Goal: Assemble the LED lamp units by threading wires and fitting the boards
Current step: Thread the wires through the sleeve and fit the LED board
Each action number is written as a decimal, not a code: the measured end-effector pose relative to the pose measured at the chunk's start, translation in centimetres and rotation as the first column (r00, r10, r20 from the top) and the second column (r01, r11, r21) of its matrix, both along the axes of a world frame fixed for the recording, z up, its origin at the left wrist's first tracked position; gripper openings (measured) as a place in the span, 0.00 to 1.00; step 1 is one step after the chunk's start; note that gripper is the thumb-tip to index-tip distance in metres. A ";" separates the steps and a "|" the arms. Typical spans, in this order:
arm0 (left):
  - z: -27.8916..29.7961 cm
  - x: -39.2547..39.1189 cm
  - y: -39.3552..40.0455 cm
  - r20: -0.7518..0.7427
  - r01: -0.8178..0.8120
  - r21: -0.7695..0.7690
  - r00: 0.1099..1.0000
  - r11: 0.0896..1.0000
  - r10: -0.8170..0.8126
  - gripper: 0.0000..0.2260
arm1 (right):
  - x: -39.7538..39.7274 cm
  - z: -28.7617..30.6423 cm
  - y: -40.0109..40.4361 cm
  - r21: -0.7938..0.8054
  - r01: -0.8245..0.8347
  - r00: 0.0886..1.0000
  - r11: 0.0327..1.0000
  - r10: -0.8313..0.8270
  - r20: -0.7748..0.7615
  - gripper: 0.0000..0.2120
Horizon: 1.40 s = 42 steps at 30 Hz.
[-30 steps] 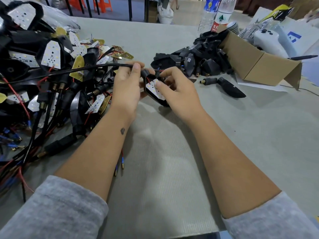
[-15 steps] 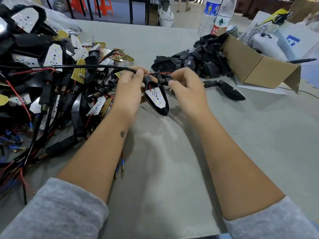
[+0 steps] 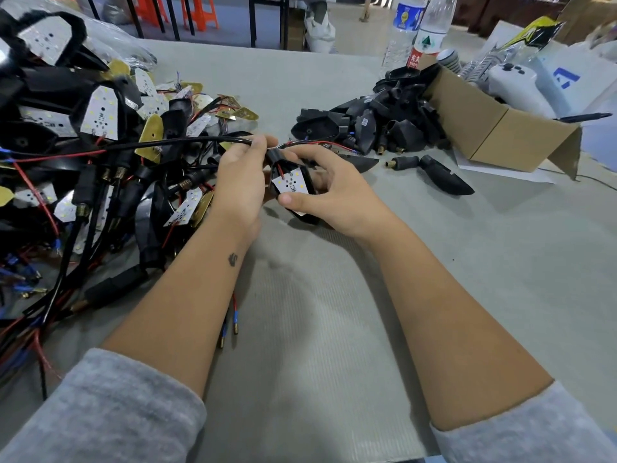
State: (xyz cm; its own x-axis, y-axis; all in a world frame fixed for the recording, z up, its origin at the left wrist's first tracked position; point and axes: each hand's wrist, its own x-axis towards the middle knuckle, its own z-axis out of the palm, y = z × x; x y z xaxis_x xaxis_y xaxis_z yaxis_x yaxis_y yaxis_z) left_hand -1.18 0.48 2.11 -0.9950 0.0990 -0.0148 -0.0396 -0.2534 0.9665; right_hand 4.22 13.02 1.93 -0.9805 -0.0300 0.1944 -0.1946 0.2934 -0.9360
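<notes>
Right hand [image 3: 334, 192] grips the black lamp housing [image 3: 309, 213] from the far side, thumb pressing the lower edge of the white LED board [image 3: 289, 182] sitting in its mouth. Left hand [image 3: 241, 182] pinches the black cable [image 3: 187, 141] just where it enters the housing neck; a red wire [image 3: 279, 169] runs from neck to board.

Step in hand, as I judge it: seating the board. Best to draw cable slack out through the neck first, keep the red wire from pinching under the board, then press evenly along the edges, not on the LEDs.

Unit held above the worktop [image 3: 334, 329], mid-front. Tangled finished pile [image 3: 83, 155] crowds the left, cable trailing into it; loose housings [image 3: 367, 125] and cardboard box [image 3: 494, 128] to the right rear. Open room lies toward the body.
</notes>
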 end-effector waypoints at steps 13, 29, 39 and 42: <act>0.6 1.8 0.4 -0.131 0.235 -0.316 0.949 0.919 -0.288 0.13 | -0.6 0.9 0.5 -0.257 0.166 0.985 0.952 -0.146 0.097 0.17; -0.4 2.3 2.0 -0.095 0.181 -0.566 0.955 0.804 -0.282 0.08 | -1.1 -0.2 -0.3 -0.137 0.458 0.866 0.878 -0.476 -0.154 0.11; 0.5 0.0 0.0 0.088 0.113 0.035 0.989 0.993 -0.115 0.10 | -1.1 -0.7 -1.0 0.082 0.211 0.977 0.974 -0.209 -0.034 0.12; 0.5 -1.0 -1.2 0.096 0.030 0.350 0.993 0.936 -0.068 0.12 | -0.8 -0.6 -1.2 0.084 0.108 0.994 0.991 -0.110 0.021 0.10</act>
State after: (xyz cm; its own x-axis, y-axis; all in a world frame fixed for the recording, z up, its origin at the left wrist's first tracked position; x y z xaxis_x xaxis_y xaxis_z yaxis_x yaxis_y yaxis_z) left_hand -2.15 -0.71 2.59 -0.9834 0.1655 -0.0744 -0.1566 -0.5677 0.8082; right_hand 3.38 11.80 1.32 -0.9833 0.0628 0.1707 -0.1335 0.3882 -0.9118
